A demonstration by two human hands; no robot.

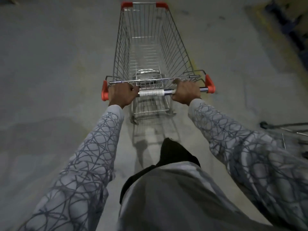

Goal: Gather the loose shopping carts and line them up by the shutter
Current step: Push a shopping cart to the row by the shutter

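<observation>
An empty wire shopping cart [146, 47] with red corner caps stands straight ahead of me on the grey concrete floor, pointing away. Its handle bar [155, 93] has a white label in the middle and red end pieces. My left hand [122, 94] grips the bar near its left end. My right hand [185, 92] grips it near the right end. Both arms are stretched forward in grey patterned sleeves. The shutter is not in view.
Part of another wire cart [290, 132] shows at the right edge, close to my right arm. A dark blue structure [293, 29] with a yellow floor line beside it runs along the upper right. Bare concrete floor [55, 64] spreads to the left.
</observation>
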